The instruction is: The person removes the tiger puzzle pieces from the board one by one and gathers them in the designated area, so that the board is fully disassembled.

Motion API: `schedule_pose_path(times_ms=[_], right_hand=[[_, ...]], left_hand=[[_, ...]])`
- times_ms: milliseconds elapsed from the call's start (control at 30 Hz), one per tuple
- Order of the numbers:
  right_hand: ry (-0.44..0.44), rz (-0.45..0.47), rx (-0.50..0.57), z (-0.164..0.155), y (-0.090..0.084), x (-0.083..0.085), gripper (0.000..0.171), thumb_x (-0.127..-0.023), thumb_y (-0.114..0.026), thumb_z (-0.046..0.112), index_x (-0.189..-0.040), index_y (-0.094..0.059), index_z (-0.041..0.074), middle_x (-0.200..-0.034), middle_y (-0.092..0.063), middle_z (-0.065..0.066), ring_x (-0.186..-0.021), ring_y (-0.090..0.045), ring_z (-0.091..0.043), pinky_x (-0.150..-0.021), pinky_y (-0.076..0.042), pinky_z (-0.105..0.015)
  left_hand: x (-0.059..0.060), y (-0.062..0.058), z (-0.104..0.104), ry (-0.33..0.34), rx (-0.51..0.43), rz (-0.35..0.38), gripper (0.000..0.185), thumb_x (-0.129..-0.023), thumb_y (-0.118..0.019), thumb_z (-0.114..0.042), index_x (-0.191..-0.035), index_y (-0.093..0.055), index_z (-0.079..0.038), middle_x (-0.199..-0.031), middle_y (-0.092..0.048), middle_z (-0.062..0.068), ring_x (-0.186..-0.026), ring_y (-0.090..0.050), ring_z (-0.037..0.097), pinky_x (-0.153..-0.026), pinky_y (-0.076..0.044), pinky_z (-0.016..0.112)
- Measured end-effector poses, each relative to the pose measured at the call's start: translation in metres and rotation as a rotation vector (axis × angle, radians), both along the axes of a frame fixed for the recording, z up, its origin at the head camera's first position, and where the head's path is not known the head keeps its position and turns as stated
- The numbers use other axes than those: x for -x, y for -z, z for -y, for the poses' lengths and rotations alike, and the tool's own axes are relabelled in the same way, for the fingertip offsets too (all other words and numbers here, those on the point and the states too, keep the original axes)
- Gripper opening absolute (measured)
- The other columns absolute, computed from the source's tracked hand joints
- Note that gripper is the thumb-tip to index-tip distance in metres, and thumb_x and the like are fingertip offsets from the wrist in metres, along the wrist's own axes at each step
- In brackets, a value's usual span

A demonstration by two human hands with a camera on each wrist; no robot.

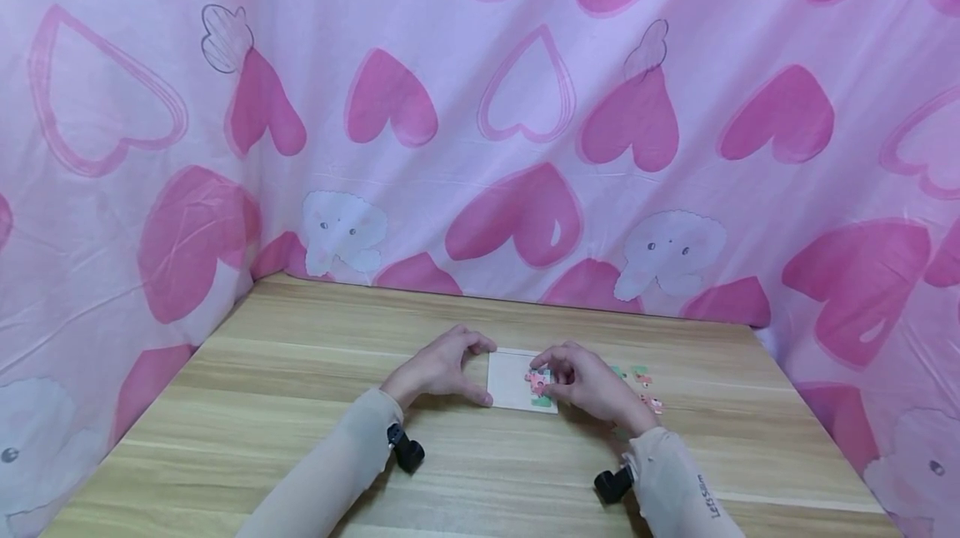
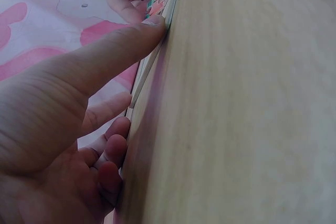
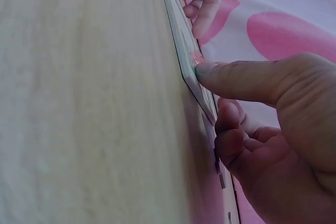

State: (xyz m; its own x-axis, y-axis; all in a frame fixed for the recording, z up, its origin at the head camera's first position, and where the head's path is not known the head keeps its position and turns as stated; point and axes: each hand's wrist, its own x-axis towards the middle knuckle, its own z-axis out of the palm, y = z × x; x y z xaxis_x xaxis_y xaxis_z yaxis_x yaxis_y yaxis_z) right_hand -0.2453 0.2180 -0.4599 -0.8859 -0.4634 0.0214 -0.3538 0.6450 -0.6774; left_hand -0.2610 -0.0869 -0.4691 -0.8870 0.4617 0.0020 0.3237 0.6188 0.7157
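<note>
A pale, flat puzzle board (image 1: 512, 388) lies on the wooden table, with a raised rim along its edge. Joined puzzle pieces (image 1: 539, 380) in pink and green sit along its right side. My left hand (image 1: 442, 366) holds the board at its left side, thumb at the near corner and index finger at the far corner. Over the right side, my right hand (image 1: 588, 381) has thumb and index finger on a puzzle piece, the other fingers curled. In the right wrist view, the right thumb (image 3: 236, 80) touches the piece's edge; the hand partly hides the pieces.
Several loose puzzle pieces (image 1: 651, 403) lie on the table (image 1: 300, 405) just right of the right hand, some partly covered by it. A pink heart-print curtain (image 1: 517, 213) rises behind the table and along both sides.
</note>
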Motion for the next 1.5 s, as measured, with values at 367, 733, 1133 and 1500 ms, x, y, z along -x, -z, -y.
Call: schedule_pose_path(times_ms=[367, 733, 1133, 1500], right_hand=[[0.020, 0.022, -0.009, -0.003, 0.001, 0.001, 0.030, -0.101, -0.083, 0.008, -0.128, -0.081, 0.022, -0.110, -0.063, -0.003, -0.091, -0.055, -0.020, -0.073, -0.049, -0.027], [0.027, 0.050, 0.078, -0.008, -0.009, -0.002, 0.034, -0.103, -0.083, 0.026, -0.136, -0.077, 0.021, -0.102, -0.069, -0.002, -0.092, -0.061, -0.021, -0.073, -0.054, -0.028], [0.043, -0.012, 0.170, -0.034, -0.029, -0.007, 0.033, -0.107, -0.078, 0.019, -0.139, -0.075, 0.012, -0.102, -0.071, -0.007, -0.088, -0.063, -0.020, -0.073, -0.053, -0.027], [0.059, 0.003, 0.153, -0.059, -0.029, -0.016, 0.035, -0.106, -0.078, 0.017, -0.140, -0.073, 0.009, -0.102, -0.071, -0.011, -0.083, -0.065, -0.023, -0.065, -0.055, -0.028]], left_hand=[[0.000, 0.000, 0.001, 0.003, 0.001, -0.002, 0.085, -0.071, -0.109, -0.037, -0.145, -0.070, -0.020, -0.128, -0.060, 0.002, -0.113, -0.055, 0.020, -0.109, -0.049, 0.046], [0.000, -0.003, 0.000, -0.001, 0.006, -0.002, 0.086, -0.071, -0.109, -0.037, -0.146, -0.070, -0.020, -0.128, -0.060, 0.002, -0.110, -0.054, 0.021, -0.105, -0.049, 0.044], [-0.002, 0.001, -0.001, 0.008, -0.011, 0.004, 0.085, -0.070, -0.109, -0.036, -0.144, -0.071, -0.019, -0.128, -0.059, 0.003, -0.114, -0.055, 0.022, -0.110, -0.049, 0.047], [-0.001, 0.000, 0.001, 0.003, -0.003, 0.007, 0.086, -0.071, -0.109, -0.036, -0.146, -0.070, -0.019, -0.130, -0.059, 0.003, -0.114, -0.055, 0.021, -0.110, -0.050, 0.046]])
